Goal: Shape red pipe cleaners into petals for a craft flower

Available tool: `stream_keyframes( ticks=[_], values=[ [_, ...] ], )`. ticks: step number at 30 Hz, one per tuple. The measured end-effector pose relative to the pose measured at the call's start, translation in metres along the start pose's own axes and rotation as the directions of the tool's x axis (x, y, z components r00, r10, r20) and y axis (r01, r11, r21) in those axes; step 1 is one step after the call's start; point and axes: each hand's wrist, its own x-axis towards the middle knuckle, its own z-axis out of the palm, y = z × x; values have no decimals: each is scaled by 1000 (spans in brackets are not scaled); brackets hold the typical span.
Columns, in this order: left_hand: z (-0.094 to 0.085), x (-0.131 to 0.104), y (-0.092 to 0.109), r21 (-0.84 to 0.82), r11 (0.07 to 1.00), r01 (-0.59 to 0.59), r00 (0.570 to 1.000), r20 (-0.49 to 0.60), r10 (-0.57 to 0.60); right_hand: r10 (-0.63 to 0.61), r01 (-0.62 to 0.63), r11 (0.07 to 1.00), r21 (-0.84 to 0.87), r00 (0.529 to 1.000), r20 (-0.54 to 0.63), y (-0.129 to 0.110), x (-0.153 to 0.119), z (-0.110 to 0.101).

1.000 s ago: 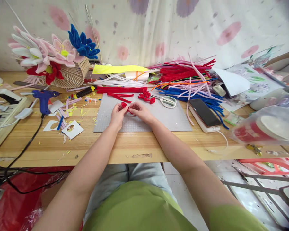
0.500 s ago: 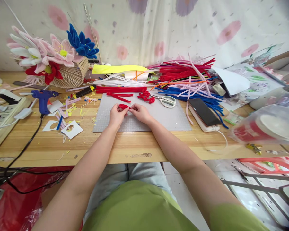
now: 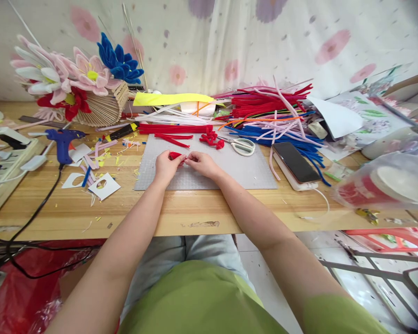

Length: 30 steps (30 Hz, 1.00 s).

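Note:
My left hand point(image 3: 167, 167) is closed on a small red fuzzy piece point(image 3: 174, 155) above the grey cutting mat point(image 3: 230, 174). Close beside it, my right hand point(image 3: 201, 163) pinches the right end of the same piece, the fingertips of both hands nearly touching. Just beyond them on the mat lie a few cut red stems point(image 3: 173, 138) and a bunch of curled red pieces point(image 3: 211, 138). Scissors with pale handles point(image 3: 243, 146) rest to the right of these. A row of longer red stems point(image 3: 176, 129) runs along the mat's back edge.
A blue glue gun point(image 3: 63, 144) with a black cable and scraps lie left. Fuzzy flowers point(image 3: 90, 75) stand behind. Coloured stems point(image 3: 264, 104), a phone point(image 3: 295, 161) on a white power bank and a bagged cup point(image 3: 379, 185) are at the right.
My left hand has shifted slightly left and covers more of the red piece. My right hand has drawn slightly left and its fingertips are closer together.

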Motion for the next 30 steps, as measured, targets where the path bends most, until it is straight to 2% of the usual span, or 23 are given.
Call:
stream_keyframes(
  ticks=[4, 8, 13, 18, 20, 22, 25, 27, 28, 29, 30],
  values=[
    [1, -4, 7, -45, 999, 0, 1000, 1, 0, 49, -82, 977, 198, 985, 167, -2, -2, -8],
    [4, -10, 17, -156, 986, 65, 996, 65, -55, 46, -107, 964, 242, 969, 243, -3, -4, -12],
    [6, -12, 22, -242, 965, 104, 994, 39, -97, -33, -14, 962, 274, 986, 166, -1, -2, -6],
    [3, -13, 24, -228, 953, 197, 977, 126, -172, -130, 117, 930, 348, 991, 16, 2, 2, 3],
    [0, -13, 26, -261, 921, 288, 949, 206, -239, -176, 172, 897, 407, 984, -28, 0, 2, 4],
    [-2, -11, 29, -319, 853, 412, 893, 326, -309, -223, 223, 857, 465, 973, -55, -4, 1, 4],
    [-6, -9, 34, -377, 696, 611, 763, 514, -391, -286, 287, 820, 496, 955, -80, -11, -3, 2],
    [-6, -8, 37, -372, 605, 704, 678, 604, -419, -314, 319, 817, 480, 945, -93, -12, -4, 0],
    [-6, -7, 37, -365, 582, 727, 655, 625, -425, -323, 327, 822, 467, 942, -92, -11, -4, -1],
    [-6, -7, 37, -362, 581, 729, 652, 624, -431, -327, 328, 828, 454, 941, -83, -10, -3, -2],
    [-5, -7, 36, -363, 603, 711, 673, 600, -433, -327, 321, 837, 444, 943, -65, -8, -3, -3]
  ],
)
